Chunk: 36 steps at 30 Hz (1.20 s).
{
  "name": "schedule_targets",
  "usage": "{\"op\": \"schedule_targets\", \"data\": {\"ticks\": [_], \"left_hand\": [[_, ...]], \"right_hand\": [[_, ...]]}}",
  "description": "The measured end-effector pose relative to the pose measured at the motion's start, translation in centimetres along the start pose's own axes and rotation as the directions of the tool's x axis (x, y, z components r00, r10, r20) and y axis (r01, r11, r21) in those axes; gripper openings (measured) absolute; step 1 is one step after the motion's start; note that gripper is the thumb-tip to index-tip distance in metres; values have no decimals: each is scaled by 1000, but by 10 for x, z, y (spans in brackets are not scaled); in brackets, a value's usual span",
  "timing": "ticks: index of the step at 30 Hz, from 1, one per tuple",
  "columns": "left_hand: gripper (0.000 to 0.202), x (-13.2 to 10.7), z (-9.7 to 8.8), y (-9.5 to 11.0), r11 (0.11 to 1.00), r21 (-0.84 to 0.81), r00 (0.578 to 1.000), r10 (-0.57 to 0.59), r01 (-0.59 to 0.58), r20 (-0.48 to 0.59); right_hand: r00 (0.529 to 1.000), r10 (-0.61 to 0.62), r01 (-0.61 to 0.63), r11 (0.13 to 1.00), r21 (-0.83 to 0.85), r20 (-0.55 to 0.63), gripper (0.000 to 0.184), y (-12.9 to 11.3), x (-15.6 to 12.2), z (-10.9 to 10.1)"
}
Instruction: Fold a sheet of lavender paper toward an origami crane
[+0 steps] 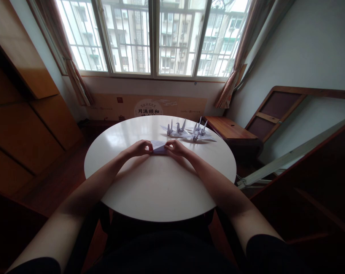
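A small sheet of folded pale lilac paper [159,147] is held between my two hands, low over the round white table. My left hand [141,148] pinches its left edge between thumb and curled fingers. At its right edge, my right hand [176,147] grips it the same way. Beyond the right hand stand several folded paper cranes [180,129] in the same pale colour, wings and necks pointing up. They sit close together near the table's far right side, apart from both hands.
The round white table [163,194] is in front of me. A low wooden cabinet [229,128] stands behind it to the right, with a wooden frame [271,110] leaning by the wall. A printed cardboard panel [115,106] lies under the barred window [129,42].
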<state>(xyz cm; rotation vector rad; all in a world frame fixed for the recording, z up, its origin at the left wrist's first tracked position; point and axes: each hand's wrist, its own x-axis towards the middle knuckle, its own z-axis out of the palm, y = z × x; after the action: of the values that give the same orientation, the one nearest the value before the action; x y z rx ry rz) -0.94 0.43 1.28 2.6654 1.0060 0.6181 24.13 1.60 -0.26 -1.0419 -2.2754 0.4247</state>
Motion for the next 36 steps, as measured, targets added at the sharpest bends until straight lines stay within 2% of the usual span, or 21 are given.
{"op": "schedule_targets", "data": {"ticks": [6,10,16,24,29,36], "left_hand": [[21,-2,-1,1,995,-90,999,48,-47,13],[19,-2,0,1,992,-105,998,69,-67,11],[20,-1,3,4,1000,17,1000,18,-18,-21],[18,3,16,10,986,117,989,125,-115,-76],[20,2,17,9,990,69,988,127,-122,-89],[24,3,22,6,998,8,995,63,-62,-75]], "right_hand": [[992,123,-125,990,-68,-20,16,-1,-1,-5],[986,159,-161,986,-44,-39,15,-1,-4,-9],[1000,14,-14,1000,4,-9,17,-7,-8,-2],[972,-235,235,971,-44,12,14,-22,-9,10],[967,-254,254,967,-6,10,22,-18,-9,10],[968,-250,251,968,-26,40,19,-18,-7,11]]}}
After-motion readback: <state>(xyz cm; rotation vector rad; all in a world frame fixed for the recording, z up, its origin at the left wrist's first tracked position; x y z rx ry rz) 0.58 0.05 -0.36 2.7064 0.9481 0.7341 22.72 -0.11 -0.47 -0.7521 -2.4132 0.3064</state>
